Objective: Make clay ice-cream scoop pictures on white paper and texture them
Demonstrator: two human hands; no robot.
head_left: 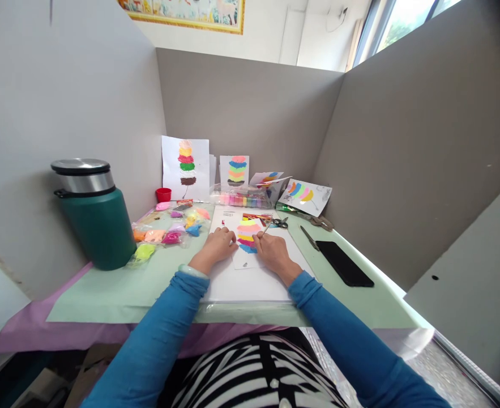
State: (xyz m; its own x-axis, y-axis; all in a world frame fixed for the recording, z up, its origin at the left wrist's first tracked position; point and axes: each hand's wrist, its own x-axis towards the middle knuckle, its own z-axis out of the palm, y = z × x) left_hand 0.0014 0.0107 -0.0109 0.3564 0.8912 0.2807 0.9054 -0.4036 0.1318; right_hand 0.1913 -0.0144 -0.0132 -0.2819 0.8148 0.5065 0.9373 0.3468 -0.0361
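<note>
A small white card (245,262) lies on a larger white sheet before me, bearing stacked bands of pink, yellow, magenta and blue clay-like material (247,228). My right hand (274,253) is closed round a thin, pale stick (267,228) at the card's right side; the lower tip is hidden by my fingers. At the card's left edge rests my left hand (218,247), fingers loosely bent and apart, with nothing visible in it. Several bags of coloured soft clay (172,236) lie to its left. Beyond my right hand are black scissors (280,223).
A green flask (99,224) stands at the left. A black phone (345,264) and a pen (309,238) lie at the right. Along the back are a red cup (163,195), a clear case (244,199) and several coloured pictures (304,196). Grey partitions (250,102) enclose the table.
</note>
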